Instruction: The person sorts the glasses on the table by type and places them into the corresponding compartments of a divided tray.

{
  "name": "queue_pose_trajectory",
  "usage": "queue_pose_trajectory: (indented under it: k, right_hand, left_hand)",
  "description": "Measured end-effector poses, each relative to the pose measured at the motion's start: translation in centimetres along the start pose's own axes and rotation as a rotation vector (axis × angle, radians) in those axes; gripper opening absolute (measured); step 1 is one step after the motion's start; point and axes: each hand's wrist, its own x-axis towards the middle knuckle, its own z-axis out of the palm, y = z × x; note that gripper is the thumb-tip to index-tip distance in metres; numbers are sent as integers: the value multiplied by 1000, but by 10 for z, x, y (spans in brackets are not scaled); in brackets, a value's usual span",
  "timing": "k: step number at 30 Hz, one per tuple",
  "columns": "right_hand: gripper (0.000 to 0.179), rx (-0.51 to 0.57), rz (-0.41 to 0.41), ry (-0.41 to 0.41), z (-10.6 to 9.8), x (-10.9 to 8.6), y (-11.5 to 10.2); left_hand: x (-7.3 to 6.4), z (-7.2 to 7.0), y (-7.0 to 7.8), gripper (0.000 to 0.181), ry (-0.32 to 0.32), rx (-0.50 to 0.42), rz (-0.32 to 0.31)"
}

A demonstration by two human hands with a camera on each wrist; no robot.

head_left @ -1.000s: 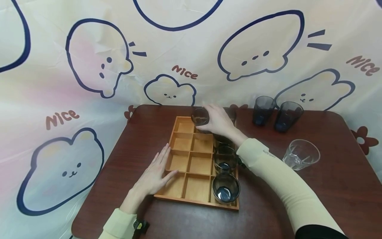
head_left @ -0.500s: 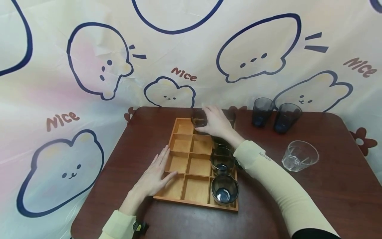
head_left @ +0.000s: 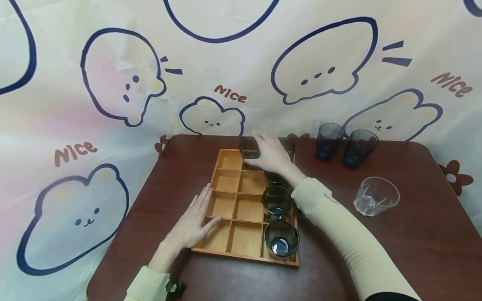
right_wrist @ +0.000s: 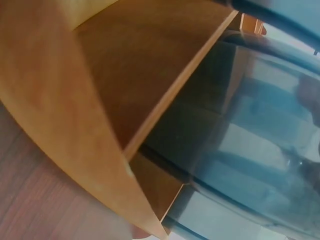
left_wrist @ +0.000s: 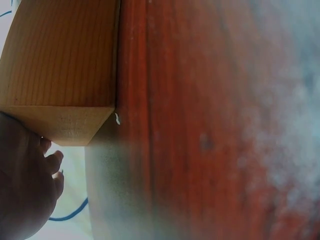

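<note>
Holding a dark glass (head_left: 248, 147) at the tray (head_left: 244, 256)'s far end in the right hand (head_left: 272, 154), with fingers curled round it. Resting the left hand (head_left: 190, 225) on the tray's left side, with fingers straight. Partly hiding the far glasses (head_left: 273, 179) in the right row. Sharing the table (head_left: 376, 259), at right, with two tall glasses (head_left: 359, 148) near the cloth (head_left: 320, 42) and one clear glass (head_left: 376, 196).

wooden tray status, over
Left hand at left edge of wooden tray. Right hand gripping dark glass at tray's far end. Clear glass off right, likely no obstacle.
</note>
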Motion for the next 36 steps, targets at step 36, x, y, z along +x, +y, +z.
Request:
queue_pose_trajectory:
  k: [36]
  right_hand:
    - [99, 318, 372, 342, -85, -54, 137]
  left_hand:
    - [1, 0, -3, 99, -17, -23, -10]
